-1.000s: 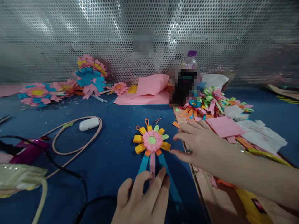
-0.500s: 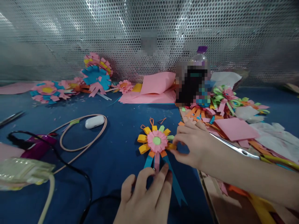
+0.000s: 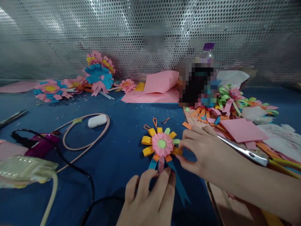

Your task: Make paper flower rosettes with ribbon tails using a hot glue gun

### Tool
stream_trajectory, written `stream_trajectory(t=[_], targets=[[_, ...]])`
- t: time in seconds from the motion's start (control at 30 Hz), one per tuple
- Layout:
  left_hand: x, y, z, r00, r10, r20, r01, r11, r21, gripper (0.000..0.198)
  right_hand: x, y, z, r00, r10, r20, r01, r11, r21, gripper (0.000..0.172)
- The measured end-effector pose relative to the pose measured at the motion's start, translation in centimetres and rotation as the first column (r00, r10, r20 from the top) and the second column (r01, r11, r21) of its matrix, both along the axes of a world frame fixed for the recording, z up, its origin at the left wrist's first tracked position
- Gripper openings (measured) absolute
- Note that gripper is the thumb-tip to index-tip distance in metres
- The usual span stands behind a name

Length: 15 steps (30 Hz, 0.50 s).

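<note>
A paper flower [image 3: 162,143] with a green centre, pink frill and yellow and green loops lies on the blue table. Blue ribbon tails [image 3: 181,185] and a pink strip hang from it. My left hand [image 3: 149,194] rests over the tails just below the flower, its fingertips pressing on the strips. On the flower's right side, my right hand [image 3: 199,150] has thumb and index finger pinched on a yellow loop [image 3: 176,151]. Small orange paper loops [image 3: 154,122] lie above the flower.
Scissors [image 3: 246,150] lie beyond my right forearm, beside paper scraps and a pink square [image 3: 243,130]. Pink sheets [image 3: 161,82] and finished flowers [image 3: 98,77] line the back. Left are a white earphone case [image 3: 97,121], cables and a power strip [image 3: 25,168].
The whole view has shifted slightly, so the scene sits a little further right. Both hands keep nearly the same places on the flower and its tails.
</note>
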<state>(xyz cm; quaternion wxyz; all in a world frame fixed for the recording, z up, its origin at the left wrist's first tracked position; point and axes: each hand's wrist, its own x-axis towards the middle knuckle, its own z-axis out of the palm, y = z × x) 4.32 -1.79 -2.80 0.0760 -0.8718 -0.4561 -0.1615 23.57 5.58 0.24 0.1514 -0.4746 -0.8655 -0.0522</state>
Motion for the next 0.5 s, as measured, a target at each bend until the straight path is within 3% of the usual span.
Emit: stream_trajectory(t=[0.5], targets=[[-0.38, -0.09, -0.73, 0.997, -0.041, -0.062, 0.042, 0.999, 0.006, 0.040, -0.04, -0.26, 0.13, 0.998, 0.010, 0.066, -0.011, 1.000, 0.006, 0.007]])
